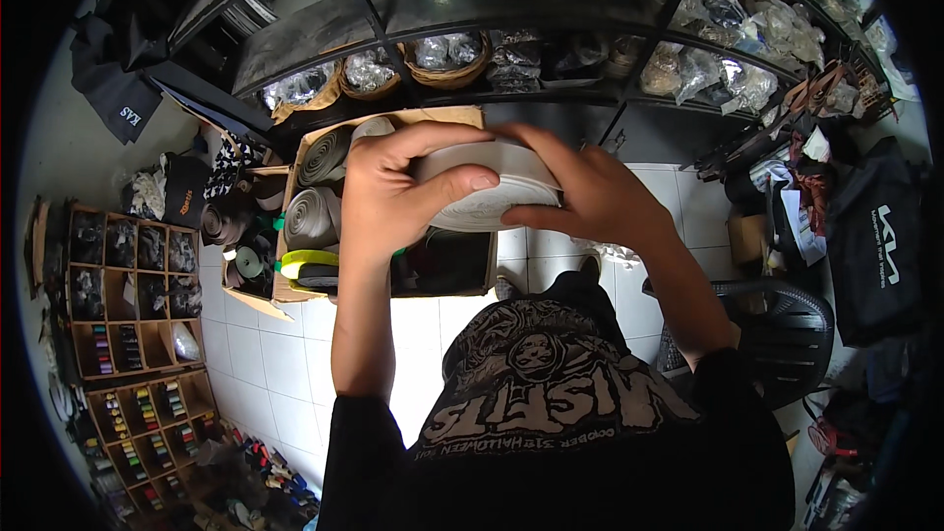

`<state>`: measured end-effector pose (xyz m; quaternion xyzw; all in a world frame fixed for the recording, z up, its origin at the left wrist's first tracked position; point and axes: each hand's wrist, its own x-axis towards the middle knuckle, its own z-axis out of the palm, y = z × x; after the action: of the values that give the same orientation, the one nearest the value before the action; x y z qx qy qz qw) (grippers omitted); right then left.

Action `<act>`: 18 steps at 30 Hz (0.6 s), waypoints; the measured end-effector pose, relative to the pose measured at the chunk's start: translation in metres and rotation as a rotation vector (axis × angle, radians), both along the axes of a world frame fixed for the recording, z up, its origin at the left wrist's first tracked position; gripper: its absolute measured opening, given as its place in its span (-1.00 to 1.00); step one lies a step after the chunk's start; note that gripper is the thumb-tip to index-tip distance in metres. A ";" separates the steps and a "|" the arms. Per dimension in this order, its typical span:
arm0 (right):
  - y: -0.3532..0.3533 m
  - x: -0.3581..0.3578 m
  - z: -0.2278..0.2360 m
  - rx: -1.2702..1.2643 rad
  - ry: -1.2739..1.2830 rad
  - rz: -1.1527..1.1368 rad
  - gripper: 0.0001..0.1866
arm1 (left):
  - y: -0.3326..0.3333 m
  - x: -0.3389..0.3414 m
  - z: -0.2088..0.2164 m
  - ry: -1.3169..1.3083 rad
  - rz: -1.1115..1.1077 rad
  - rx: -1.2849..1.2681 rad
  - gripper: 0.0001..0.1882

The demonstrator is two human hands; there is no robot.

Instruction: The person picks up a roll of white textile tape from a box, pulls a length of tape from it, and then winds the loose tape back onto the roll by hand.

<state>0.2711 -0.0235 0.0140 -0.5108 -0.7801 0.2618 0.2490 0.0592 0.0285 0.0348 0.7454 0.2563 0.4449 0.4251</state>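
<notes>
Between both hands I hold a thick roll of white webbing tape [492, 199], wound flat in many layers. My left hand [393, 182] grips its left side, with the thumb lying across the coiled face. On the other side, my right hand [582, 187] is closed round the roll, its thumb under the lower edge and its fingers over the top. The roll is up in front of me, above a cardboard box [393, 119]. In that box, partly hidden behind my left arm, are grey rolls [313, 217] and a neon yellow roll [308, 264].
Black metal shelving [511, 0] spans the back, with baskets [447, 59] of plastic-wrapped goods. A wooden cubby rack [147, 374] with thread spools stands at left. On the right are a black chair [787, 334] and a hanging black bag [878, 246]. White tiles [275, 364] cover the floor.
</notes>
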 end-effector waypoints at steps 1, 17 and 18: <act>-0.001 -0.001 0.005 0.016 0.018 0.025 -0.10 | 0.000 -0.001 0.000 0.032 -0.013 -0.007 -0.67; 0.017 -0.021 0.011 0.337 0.576 -0.154 0.02 | 0.007 0.028 -0.011 -0.790 0.259 -0.359 -0.63; 0.022 -0.029 0.007 0.347 0.661 -0.159 -0.01 | 0.009 0.029 -0.008 -0.786 0.261 -0.345 -0.63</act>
<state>0.2423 -0.0018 0.0212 -0.4078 -0.6483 0.2564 0.5896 0.0887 0.0375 0.0268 0.3992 0.2377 0.6951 0.5486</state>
